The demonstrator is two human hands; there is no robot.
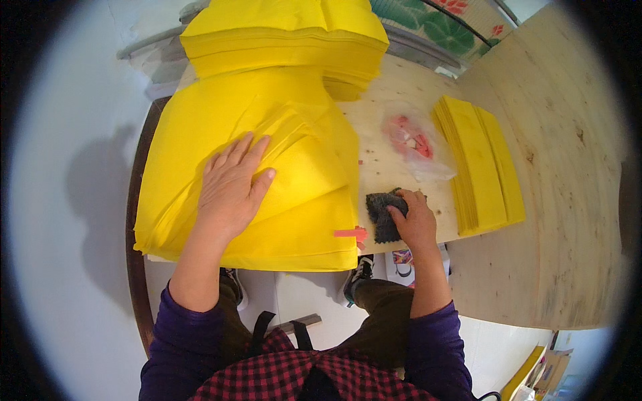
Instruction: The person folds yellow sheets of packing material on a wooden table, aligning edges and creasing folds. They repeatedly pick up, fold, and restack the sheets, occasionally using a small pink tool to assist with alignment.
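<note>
My left hand (231, 184) lies flat, fingers stretched out, on a broad pile of yellow fabric sheets (304, 220). The top sheets are creased and slanted under and beyond the fingers. To the right of the pile, my right hand (418, 222) grips a dark grey cloth (382, 215) with a zigzag-cut edge, thumb on top, against the tabletop. Some of the cloth is hidden by the fingers. A few red strips (348, 233) stick out at the pile's right front edge, close to the cloth.
Behind the pile rises a thick stack of yellow sheets (281, 48). A clear plastic bag (428, 164) with red pieces lies on the wooden table (374, 127), beside narrower yellow stacks (476, 167). A large wooden board (562, 167) spans the right; a white wall (73, 120) stands left.
</note>
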